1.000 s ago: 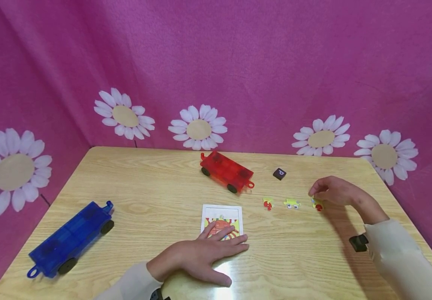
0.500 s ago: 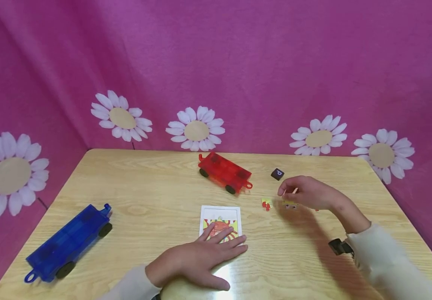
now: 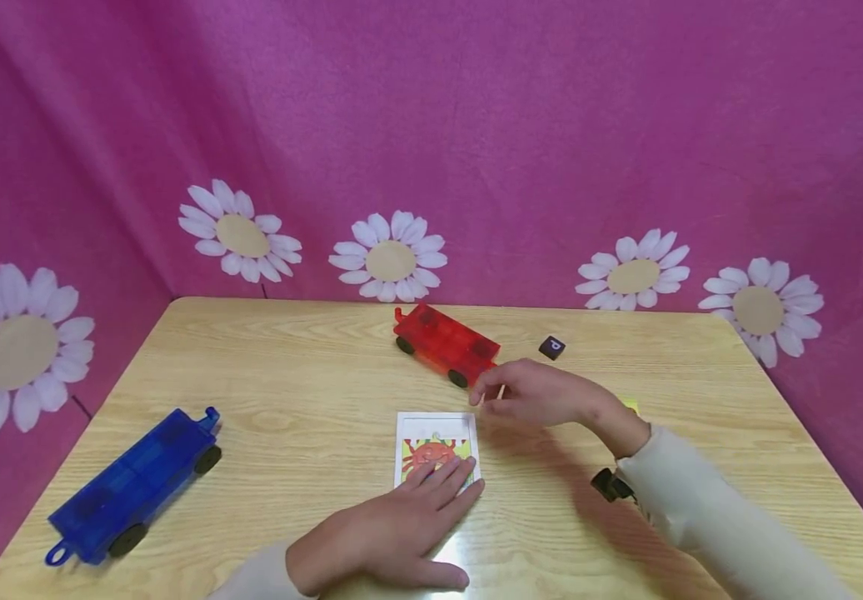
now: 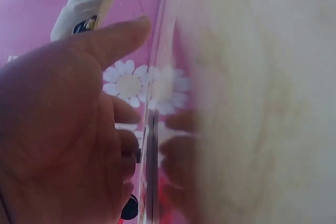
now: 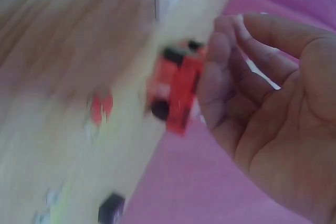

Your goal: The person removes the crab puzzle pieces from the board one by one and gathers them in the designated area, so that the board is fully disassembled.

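My left hand (image 3: pixel 397 529) lies flat with its fingers spread over the lower part of a small white-framed puzzle (image 3: pixel 437 416). Part of its crab picture (image 3: pixel 431 452) shows above the fingertips, and the band at the top is blank. Above and to the right of the puzzle hovers my right hand (image 3: pixel 544 393), fingers loosely bent, with no held piece plainly visible. Behind the right wrist a yellow puzzle piece (image 3: pixel 631 405) peeks out. In the blurred right wrist view, a red-marked puzzle piece (image 5: pixel 101 108) lies on the table.
A red toy wagon (image 3: pixel 446 340) with black wheels stands just beyond the right fingertips. On the left is a blue toy wagon (image 3: pixel 135 483). A black tile (image 3: pixel 551 347) with a white letter lies farther back. Pink flowered cloth (image 3: pixel 476 150) rises behind the table.
My right hand has moved left from the rightmost puzzle piece, passing over the others, to beside the puzzle. The left hand stays on the puzzle, its fingers drawn slightly closer together.
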A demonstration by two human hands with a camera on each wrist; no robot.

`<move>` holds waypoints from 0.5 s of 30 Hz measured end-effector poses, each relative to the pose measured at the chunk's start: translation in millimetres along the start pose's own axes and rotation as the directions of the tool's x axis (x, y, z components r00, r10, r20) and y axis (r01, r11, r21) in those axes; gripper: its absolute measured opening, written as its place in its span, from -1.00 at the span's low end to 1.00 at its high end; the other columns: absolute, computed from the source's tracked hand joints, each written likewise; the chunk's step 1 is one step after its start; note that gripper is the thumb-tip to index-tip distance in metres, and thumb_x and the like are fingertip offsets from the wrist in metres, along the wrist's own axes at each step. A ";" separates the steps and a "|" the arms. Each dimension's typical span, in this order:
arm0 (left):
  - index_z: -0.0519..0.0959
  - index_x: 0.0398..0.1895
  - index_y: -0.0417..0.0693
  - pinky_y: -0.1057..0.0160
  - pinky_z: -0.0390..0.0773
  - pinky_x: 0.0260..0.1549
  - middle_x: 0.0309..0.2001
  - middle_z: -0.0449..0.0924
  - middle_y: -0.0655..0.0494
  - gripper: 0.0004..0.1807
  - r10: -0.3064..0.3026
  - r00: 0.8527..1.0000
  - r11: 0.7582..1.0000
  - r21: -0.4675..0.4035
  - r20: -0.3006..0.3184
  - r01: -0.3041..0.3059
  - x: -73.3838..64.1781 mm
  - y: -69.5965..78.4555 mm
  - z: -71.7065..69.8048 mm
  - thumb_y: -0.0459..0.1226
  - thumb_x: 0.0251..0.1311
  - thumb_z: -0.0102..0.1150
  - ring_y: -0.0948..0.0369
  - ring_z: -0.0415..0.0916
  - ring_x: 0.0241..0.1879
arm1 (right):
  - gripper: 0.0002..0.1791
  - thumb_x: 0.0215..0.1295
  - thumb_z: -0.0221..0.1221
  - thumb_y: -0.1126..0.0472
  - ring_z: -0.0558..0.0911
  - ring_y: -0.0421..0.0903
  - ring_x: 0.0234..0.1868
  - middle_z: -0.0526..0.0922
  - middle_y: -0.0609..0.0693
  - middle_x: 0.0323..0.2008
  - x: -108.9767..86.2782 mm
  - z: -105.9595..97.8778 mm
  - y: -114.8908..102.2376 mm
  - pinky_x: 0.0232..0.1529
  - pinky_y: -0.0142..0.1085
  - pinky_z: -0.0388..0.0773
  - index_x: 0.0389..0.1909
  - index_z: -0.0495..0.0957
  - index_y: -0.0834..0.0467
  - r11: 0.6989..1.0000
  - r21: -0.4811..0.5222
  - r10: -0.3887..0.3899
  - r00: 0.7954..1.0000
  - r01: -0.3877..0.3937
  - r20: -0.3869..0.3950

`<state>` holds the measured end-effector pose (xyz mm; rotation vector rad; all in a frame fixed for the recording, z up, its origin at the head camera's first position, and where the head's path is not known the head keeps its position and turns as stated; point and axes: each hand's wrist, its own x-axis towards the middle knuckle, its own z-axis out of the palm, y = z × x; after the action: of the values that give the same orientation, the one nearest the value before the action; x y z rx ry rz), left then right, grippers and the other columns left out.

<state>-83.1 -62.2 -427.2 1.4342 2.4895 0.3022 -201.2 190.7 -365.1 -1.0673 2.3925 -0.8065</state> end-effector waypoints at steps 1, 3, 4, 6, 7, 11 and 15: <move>0.00 0.65 -0.17 -0.05 -0.03 0.50 0.64 -0.16 -0.17 0.00 -0.016 1.000 1.000 0.002 -0.002 0.016 -0.8 1.6 0.6 0.32 0.44 -0.09 -0.02 -0.21 0.61 | -0.85 0.44 0.21 0.37 0.60 -0.19 -0.25 0.70 0.00 -0.19 5.7 3.2 -1.9 -0.17 -0.27 0.61 -0.06 0.68 0.20 1.000 0.004 -0.015 1.000 0.015 0.011; -0.01 0.65 -0.18 -0.07 -0.05 0.50 0.65 -0.19 -0.18 0.02 -0.055 0.999 0.998 -0.014 0.003 0.055 -2.0 4.4 2.1 0.33 0.43 -0.09 -0.05 -0.26 0.61 | -0.82 0.46 0.20 0.35 0.61 -0.18 -0.23 0.71 0.00 -0.19 16.3 9.5 -5.8 -0.14 -0.27 0.61 -0.02 0.68 0.21 0.999 0.028 -0.028 0.999 0.027 0.035; -0.02 0.66 -0.18 -0.08 -0.07 0.50 0.65 -0.21 -0.18 0.02 -0.072 0.997 0.997 -0.031 0.008 0.072 -2.6 5.6 3.0 0.33 0.43 -0.09 -0.06 -0.28 0.61 | -0.81 0.46 0.19 0.34 0.61 -0.18 -0.23 0.71 0.00 -0.19 21.0 12.4 -8.1 -0.13 -0.27 0.60 0.00 0.68 0.21 0.999 0.034 -0.033 0.998 0.031 0.045; -0.02 0.66 -0.18 -0.10 -0.08 0.50 0.65 -0.21 -0.18 0.04 -0.101 0.995 0.993 -0.056 0.014 0.101 -3.4 7.8 4.7 0.35 0.41 -0.08 -0.04 -0.31 0.61 | -0.79 0.47 0.19 0.32 0.61 -0.19 -0.22 0.71 0.00 -0.19 29.5 18.7 -11.6 -0.12 -0.27 0.60 0.03 0.68 0.22 0.998 0.056 -0.042 0.997 0.038 0.067; -0.03 0.66 -0.17 -0.11 -0.08 0.50 0.65 -0.21 -0.17 0.05 -0.112 0.994 0.991 -0.070 0.016 0.113 -3.9 8.7 5.6 0.35 0.40 -0.07 -0.03 -0.31 0.61 | -0.78 0.47 0.19 0.32 0.60 -0.20 -0.23 0.71 0.00 -0.20 33.5 21.8 -13.1 -0.12 -0.29 0.59 0.04 0.68 0.22 0.997 0.061 -0.043 0.996 0.038 0.075; -0.02 0.65 -0.18 -0.13 -0.05 0.49 0.64 -0.16 -0.20 0.05 -0.126 0.992 0.989 -0.073 -0.003 0.126 -5.5 11.1 8.9 0.36 0.40 -0.07 -0.04 -0.27 0.61 | -0.77 0.48 0.15 0.32 0.53 -0.27 -0.38 0.69 -0.02 -0.31 44.7 31.6 -17.9 -0.25 -0.34 0.54 0.05 0.67 0.21 0.997 0.066 -0.040 0.994 0.034 0.100; -0.04 0.66 -0.19 -0.17 -0.08 0.48 0.63 -0.18 -0.23 0.04 -0.119 0.993 0.988 -0.101 -0.015 0.117 -6.4 10.5 11.8 0.34 0.42 -0.10 -0.05 -0.30 0.61 | -0.76 0.49 0.13 0.32 0.48 -0.29 -0.44 0.68 -0.01 -0.31 52.0 37.1 -22.5 -0.32 -0.35 0.48 0.06 0.67 0.20 0.997 0.075 -0.026 0.993 0.017 0.119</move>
<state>-67.7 -61.9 -434.5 1.2460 2.5248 0.4134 -201.0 125.9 -384.8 -1.0826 2.2381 -0.8078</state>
